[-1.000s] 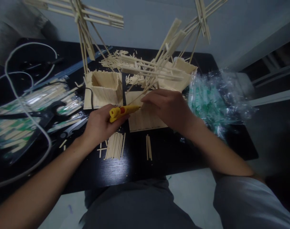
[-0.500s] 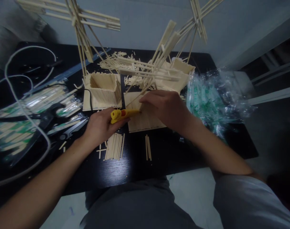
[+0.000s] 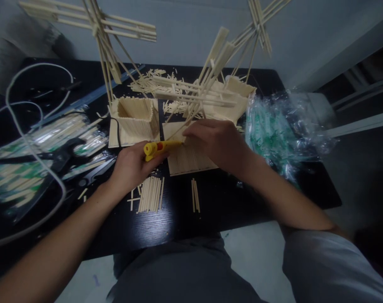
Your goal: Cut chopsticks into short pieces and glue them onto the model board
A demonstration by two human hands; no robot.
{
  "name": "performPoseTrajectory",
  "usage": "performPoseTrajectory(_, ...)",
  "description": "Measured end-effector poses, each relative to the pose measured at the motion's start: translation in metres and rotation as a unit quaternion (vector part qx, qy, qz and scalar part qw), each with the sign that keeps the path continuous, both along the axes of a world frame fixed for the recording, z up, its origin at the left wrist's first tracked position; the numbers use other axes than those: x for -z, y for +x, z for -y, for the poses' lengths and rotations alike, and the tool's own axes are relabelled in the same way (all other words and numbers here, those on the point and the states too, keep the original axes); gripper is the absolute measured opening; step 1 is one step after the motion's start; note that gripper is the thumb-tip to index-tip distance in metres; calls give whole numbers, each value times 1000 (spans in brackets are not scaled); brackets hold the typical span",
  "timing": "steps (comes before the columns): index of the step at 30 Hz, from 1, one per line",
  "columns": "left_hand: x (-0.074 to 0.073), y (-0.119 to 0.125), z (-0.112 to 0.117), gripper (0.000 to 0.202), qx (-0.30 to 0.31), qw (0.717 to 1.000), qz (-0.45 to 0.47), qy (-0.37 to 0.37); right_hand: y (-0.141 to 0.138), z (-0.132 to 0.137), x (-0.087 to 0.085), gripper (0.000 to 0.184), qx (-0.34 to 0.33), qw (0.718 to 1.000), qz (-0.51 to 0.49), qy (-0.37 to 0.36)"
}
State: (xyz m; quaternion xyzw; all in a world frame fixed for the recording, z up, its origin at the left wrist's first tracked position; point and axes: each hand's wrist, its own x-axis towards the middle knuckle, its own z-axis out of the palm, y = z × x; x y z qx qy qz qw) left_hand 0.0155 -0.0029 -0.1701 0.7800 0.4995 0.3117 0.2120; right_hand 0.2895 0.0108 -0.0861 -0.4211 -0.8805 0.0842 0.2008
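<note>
My left hand (image 3: pixel 130 166) is closed around a yellow glue gun (image 3: pixel 159 148) whose nozzle points right, over a flat panel of wooden sticks (image 3: pixel 188 155) on the black table (image 3: pixel 178 219). My right hand (image 3: pixel 218 141) rests on that panel with its fingers pinched at the glue gun's tip; a thin stick seems to run from them, but I cannot be sure. An open box of sticks (image 3: pixel 136 118) stands just behind the glue gun. A tall stick frame (image 3: pixel 191 94) rises behind the panel.
Loose cut sticks (image 3: pixel 151 193) lie near the table's front edge. Packs of sticks in plastic (image 3: pixel 36 147), black scissors (image 3: pixel 63 153) and a white cable (image 3: pixel 21 122) cover the left side. Crumpled clear wrappers (image 3: pixel 279 130) pile up at the right. My lap is below the table.
Both hands stay at the panel; the glue gun's nozzle has shifted slightly along it. The view has tilted a little.
</note>
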Motion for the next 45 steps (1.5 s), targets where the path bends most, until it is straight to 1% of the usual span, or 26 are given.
performPoseTrajectory(6,2,-2,-2,41,-5,1000,-15,3,-1,0,0,37,-1,1000,7,1)
performPoseTrajectory(12,2,-3,-2,42,-5,1000,-21,-5,-1,0,-1,32,4,1000,14,-6)
performPoseTrajectory(18,4,-3,-2,43,-3,1000,-23,9,-1,0,-1,34,7,1000,13,-3)
performPoseTrajectory(21,3,-3,-2,41,-1,1000,-21,10,-1,0,0,36,5,1000,8,-3)
performPoseTrajectory(25,2,-3,-2,38,-1,1000,-25,1,0,0,0,35,3,1000,4,-3)
performPoseTrajectory(35,-1,-2,0,41,7,1000,-12,-1,1,-1,3,35,-1,1000,0,3)
performPoseTrajectory(37,-3,-3,0,41,-2,1000,-8,1,2,-2,3,34,-6,1000,-2,7)
performPoseTrajectory(41,-5,-5,1,42,-26,1000,-3,1,3,2,-4,29,9,1000,-13,27)
performPoseTrajectory(45,-8,-4,2,43,-31,999,5,-7,6,12,-24,27,43,997,-41,48)
